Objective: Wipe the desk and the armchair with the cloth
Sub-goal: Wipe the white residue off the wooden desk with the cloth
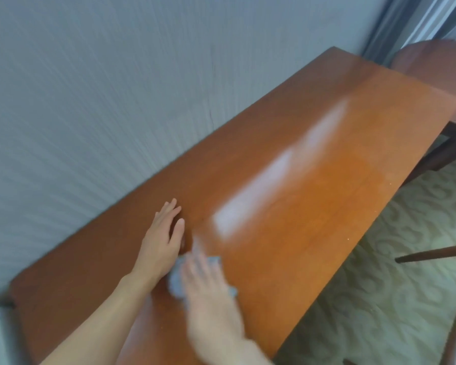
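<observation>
A long glossy brown wooden desk (313,180) runs along the grey wall. My left hand (161,241) lies flat on the desk top, fingers apart, holding nothing. Just right of it my right hand (208,291), blurred by motion, presses palm-down on a small grey-blue cloth (175,280) on the desk near its front end. Most of the cloth is hidden under that hand. A reddish-brown armchair back (437,61) shows beyond the desk's far end.
The grey textured wall (103,101) borders the desk on the left. Patterned green carpet (379,285) lies to the right. A dark wooden furniture leg (432,255) juts in at the right edge. Curtains (419,19) hang at the top right.
</observation>
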Action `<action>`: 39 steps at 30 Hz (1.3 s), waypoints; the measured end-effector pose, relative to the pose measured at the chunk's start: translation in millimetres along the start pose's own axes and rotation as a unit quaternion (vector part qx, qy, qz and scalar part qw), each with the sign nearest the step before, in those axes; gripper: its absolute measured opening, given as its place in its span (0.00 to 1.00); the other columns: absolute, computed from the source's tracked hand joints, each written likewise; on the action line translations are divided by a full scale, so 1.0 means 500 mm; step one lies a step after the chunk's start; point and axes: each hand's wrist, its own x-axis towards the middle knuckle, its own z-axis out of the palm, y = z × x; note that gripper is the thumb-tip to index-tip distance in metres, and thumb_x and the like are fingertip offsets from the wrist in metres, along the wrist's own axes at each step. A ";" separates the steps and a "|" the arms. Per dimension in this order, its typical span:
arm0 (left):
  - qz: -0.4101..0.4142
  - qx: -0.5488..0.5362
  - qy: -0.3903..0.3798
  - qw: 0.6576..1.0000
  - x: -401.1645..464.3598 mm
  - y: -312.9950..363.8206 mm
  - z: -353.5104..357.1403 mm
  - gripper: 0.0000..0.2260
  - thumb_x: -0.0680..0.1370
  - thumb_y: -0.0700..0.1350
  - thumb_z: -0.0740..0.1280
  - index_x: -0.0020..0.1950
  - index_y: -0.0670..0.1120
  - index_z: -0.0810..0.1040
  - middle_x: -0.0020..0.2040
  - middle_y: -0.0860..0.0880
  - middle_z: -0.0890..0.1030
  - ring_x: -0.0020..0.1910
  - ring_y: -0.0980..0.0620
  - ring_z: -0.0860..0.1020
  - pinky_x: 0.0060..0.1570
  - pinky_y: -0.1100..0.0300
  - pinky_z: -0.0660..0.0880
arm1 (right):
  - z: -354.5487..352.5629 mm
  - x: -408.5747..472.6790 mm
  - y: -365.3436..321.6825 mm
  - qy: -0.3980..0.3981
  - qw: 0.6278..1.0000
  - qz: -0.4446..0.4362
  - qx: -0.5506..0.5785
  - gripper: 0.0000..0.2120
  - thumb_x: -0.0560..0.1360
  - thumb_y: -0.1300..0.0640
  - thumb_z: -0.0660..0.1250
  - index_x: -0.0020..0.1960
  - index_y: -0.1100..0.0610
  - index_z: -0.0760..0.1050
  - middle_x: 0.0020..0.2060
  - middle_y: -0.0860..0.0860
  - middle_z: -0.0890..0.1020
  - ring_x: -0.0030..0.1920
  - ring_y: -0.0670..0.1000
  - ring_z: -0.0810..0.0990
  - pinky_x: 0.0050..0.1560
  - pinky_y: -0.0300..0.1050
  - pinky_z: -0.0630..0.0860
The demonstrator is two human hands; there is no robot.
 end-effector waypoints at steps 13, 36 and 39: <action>-0.006 -0.104 0.065 0.992 -0.081 -0.005 -0.058 0.25 0.83 0.58 0.51 0.74 0.49 0.75 0.77 0.56 0.70 0.78 0.62 0.61 0.80 0.56 0.53 | -0.162 0.078 0.279 0.082 0.943 0.323 -0.020 0.30 0.79 0.61 0.50 0.81 0.63 0.57 0.81 0.59 0.59 0.81 0.62 0.55 0.80 0.61 0.53; -0.027 -0.044 0.046 0.998 -0.312 -0.048 -0.069 0.22 0.84 0.50 0.53 0.74 0.46 0.75 0.77 0.53 0.71 0.78 0.60 0.62 0.78 0.64 0.51 | -0.011 -0.048 -0.005 -0.002 0.998 0.063 -0.015 0.31 0.81 0.64 0.55 0.82 0.59 0.53 0.82 0.54 0.54 0.82 0.58 0.49 0.81 0.52 0.44; -0.061 -0.022 0.064 0.996 -0.382 -0.059 -0.074 0.20 0.84 0.47 0.57 0.74 0.44 0.74 0.77 0.50 0.71 0.79 0.54 0.63 0.79 0.61 0.52 | 0.041 -0.140 -0.116 -0.042 0.999 -0.027 0.001 0.32 0.78 0.61 0.52 0.82 0.58 0.56 0.82 0.54 0.57 0.82 0.57 0.52 0.81 0.54 0.47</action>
